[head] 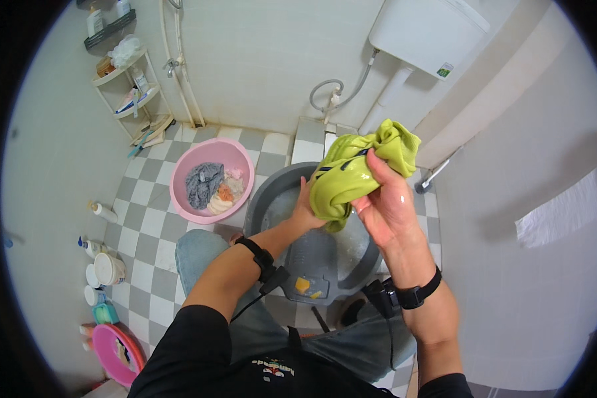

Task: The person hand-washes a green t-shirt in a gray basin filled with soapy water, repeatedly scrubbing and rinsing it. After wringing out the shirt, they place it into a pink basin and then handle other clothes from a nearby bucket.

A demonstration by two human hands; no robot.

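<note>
A wet lime-green garment [346, 186] with dark stripes is bunched between my two hands above a grey basin. My left hand [308, 204] holds its lower left side, the fingers partly hidden behind the cloth. On the right, my right hand [385, 204] grips it with the thumb pressed on top. Below them the grey plastic wash basin [266, 199] contains cloudy, sudsy water. Its built-in washboard [311, 251] slopes towards me, and yellow soap pieces [302, 285] lie in the tray at its near end.
Left of the basin stands a pink tub [178, 186] with several crumpled clothes. Bottles and white buckets [110, 269] line the left wall. A corner shelf [122, 74] holds toiletries. A toilet brush [423, 186] leans at right, below the wall-mounted cistern [423, 35].
</note>
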